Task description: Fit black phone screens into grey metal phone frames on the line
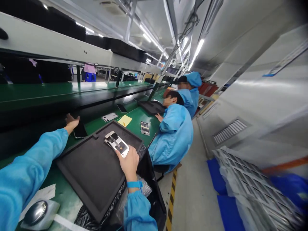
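My right hand (130,160) pinches the near end of a white-edged phone screen panel (117,143), back side up, with white, black and yellowish patches showing. It hangs over, or rests on, the black foam tray (96,166); I cannot tell which. Under it, the edge of a second thin piece shows. Farther off, my left hand (71,123) is stretched out with its thumb apart, holding nothing. Close beside it, a black phone-like slab (80,131) lies on the green bench (92,120).
A white phone frame (109,116), yellow paper (125,120), a dark slab (122,108) and an opened phone body (145,128) lie beyond the tray. A co-worker in blue (172,134) sits at the right. A silver-domed dispenser (36,213) stands at the lower left.
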### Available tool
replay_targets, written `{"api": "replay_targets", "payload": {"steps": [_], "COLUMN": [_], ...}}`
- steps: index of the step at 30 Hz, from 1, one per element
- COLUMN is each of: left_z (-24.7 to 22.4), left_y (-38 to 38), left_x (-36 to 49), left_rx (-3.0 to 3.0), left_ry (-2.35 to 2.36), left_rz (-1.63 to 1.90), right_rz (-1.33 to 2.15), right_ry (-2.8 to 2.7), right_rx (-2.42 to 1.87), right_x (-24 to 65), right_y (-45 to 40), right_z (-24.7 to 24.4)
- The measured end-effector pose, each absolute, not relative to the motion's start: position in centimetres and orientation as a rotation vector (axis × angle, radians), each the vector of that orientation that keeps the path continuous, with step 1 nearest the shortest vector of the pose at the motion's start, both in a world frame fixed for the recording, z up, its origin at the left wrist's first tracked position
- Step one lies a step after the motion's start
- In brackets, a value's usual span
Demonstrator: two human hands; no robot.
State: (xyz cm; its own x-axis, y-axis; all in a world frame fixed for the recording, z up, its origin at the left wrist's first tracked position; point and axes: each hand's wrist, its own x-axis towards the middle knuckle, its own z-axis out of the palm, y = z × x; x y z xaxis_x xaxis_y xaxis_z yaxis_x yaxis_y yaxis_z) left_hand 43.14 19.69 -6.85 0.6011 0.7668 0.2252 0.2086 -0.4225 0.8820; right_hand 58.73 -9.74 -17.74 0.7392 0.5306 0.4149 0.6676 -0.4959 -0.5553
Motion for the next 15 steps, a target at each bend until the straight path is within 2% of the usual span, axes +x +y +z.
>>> {"api": "replay_targets", "payload": {"steps": [3,6,15], "left_z": [-7.6,-9.2,-13.6], "left_y": [21.1,22.0,24.7], "left_x": [46.2,50.5,62.6], "left_rx": [2.025,2.125,2.438], "left_ry": [1.226,1.448,1.226], "left_rz": [0.691,0.528,0.181], "right_rz": [-0.291,-0.321,-0.186], "right_ry": [-0.923,-0.942,-0.798], "right_rx": [-2.208,-2.167,-2.122], "right_x": [58.8,58.8,58.6], "right_y": [-10.1,-10.4,-11.5], "right_z": [-17.8,-18.2,-18.5]}}
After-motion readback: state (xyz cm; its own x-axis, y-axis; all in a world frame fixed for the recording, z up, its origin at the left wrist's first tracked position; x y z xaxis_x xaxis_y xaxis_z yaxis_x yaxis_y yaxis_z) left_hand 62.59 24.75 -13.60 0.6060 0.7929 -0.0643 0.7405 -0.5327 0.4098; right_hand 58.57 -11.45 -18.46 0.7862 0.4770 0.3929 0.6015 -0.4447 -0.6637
